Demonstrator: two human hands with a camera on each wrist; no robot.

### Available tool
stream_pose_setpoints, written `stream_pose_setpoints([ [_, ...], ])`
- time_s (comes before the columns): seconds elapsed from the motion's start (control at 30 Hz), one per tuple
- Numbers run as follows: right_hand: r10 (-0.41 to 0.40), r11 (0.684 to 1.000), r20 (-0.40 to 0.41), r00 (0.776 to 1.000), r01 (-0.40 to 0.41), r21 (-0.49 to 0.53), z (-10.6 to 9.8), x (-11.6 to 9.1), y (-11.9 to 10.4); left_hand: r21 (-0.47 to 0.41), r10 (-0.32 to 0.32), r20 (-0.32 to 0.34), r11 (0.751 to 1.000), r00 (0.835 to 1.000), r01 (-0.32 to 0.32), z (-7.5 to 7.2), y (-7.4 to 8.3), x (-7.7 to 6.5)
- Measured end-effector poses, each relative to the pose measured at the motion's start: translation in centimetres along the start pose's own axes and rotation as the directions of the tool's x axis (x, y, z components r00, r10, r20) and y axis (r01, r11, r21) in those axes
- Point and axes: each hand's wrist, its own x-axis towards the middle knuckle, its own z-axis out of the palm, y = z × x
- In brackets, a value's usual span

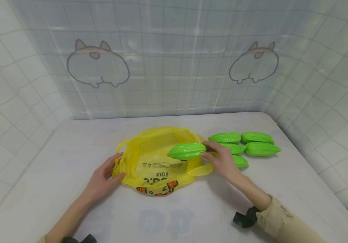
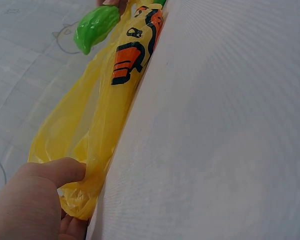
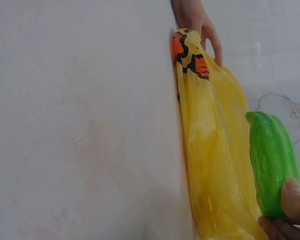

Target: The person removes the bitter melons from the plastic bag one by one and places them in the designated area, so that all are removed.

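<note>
A yellow plastic bag [image 1: 162, 165] lies with its mouth spread wide on the table, printed with orange and black shapes and upside-down letters. My left hand [image 1: 102, 177] grips its left edge, thumb on one side and fingers on the other, as the left wrist view shows. Over the bag's right part, my right hand [image 1: 222, 160] holds a glossy green bitter melon [image 1: 187, 151] by one end, its pointed tip toward the left. In the right wrist view, the thumb presses the lower end of that bitter melon [image 3: 272, 160].
Several more green bitter melons [image 1: 262, 149] lie grouped on the white table [image 1: 283, 189], right of the bag and partly behind my right hand. A tiled-pattern sheet [image 1: 177, 67] with two corgi drawings stands behind the table.
</note>
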Motion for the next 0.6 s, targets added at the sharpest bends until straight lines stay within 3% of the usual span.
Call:
stream_pose_setpoints([
  [0.6, 0.019, 0.999, -0.058, 0.998, -0.021, -0.028, -1.2, -0.9, 0.8, 0.02, 0.009, 0.001, 1.0, 1.0, -0.009, -0.1, -0.1, 0.0],
])
